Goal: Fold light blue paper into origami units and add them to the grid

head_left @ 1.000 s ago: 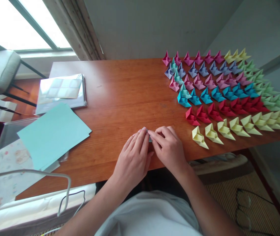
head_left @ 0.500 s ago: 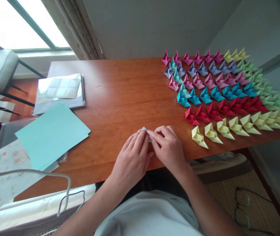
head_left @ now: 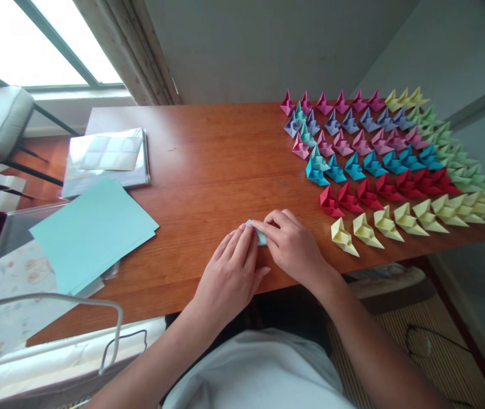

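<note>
A small folded piece of light-blue paper (head_left: 261, 237) lies on the wooden table, mostly covered by my fingers. My left hand (head_left: 232, 267) holds it down from the left, its fingers stretched out close together and the thumb apart. From the right, my right hand (head_left: 289, 241) pinches the paper's upper edge, its index finger reaching to the left fingertips and the other fingers curled. Only a corner at the top and a strip on the right of the paper show.
Rows of folded paper boats (head_left: 370, 165) in several colours stand on the right. On the left lie light-blue sheets (head_left: 92, 233), a plastic-covered pack (head_left: 110, 177) and a printed sheet (head_left: 7, 295). A white cable (head_left: 75, 299) crosses the lower left.
My right hand has shifted slightly up and right, its index finger now flatter over the paper, so more of the paper's right side shows. The left hand has barely moved.
</note>
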Available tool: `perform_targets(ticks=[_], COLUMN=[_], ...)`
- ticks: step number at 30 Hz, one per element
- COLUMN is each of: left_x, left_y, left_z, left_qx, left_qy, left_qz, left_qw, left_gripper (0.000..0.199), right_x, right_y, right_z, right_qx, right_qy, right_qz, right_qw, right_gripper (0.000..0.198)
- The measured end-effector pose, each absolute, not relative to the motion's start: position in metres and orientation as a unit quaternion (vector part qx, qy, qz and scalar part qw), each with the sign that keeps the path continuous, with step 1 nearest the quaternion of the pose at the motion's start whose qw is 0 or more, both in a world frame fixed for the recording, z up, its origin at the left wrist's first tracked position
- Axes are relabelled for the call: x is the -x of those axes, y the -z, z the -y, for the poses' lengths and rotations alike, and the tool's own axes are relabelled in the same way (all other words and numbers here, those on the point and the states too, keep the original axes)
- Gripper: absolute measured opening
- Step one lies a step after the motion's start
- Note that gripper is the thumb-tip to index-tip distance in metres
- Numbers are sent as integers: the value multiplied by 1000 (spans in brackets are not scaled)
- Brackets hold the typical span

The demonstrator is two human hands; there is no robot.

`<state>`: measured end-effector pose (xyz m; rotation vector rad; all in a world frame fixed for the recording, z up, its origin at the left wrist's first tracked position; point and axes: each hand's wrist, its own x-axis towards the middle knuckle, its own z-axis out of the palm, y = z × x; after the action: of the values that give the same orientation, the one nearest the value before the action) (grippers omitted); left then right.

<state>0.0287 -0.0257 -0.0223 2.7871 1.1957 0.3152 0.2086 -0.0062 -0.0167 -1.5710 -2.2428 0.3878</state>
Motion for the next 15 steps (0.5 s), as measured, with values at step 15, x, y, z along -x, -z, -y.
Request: perform_targets(ticks=[15], left_x=[-25], left_y=[14], left_z=[38], left_qx=[-910], left_qy=[-156], left_qz=[-385], left_qw=[19], left_gripper=[45], right_x=[-210], right_y=[-8], right_z=[-7], right_qx=[469], right_qy=[-18], right_qz=[883], right_qw=[-1], right_gripper=[28])
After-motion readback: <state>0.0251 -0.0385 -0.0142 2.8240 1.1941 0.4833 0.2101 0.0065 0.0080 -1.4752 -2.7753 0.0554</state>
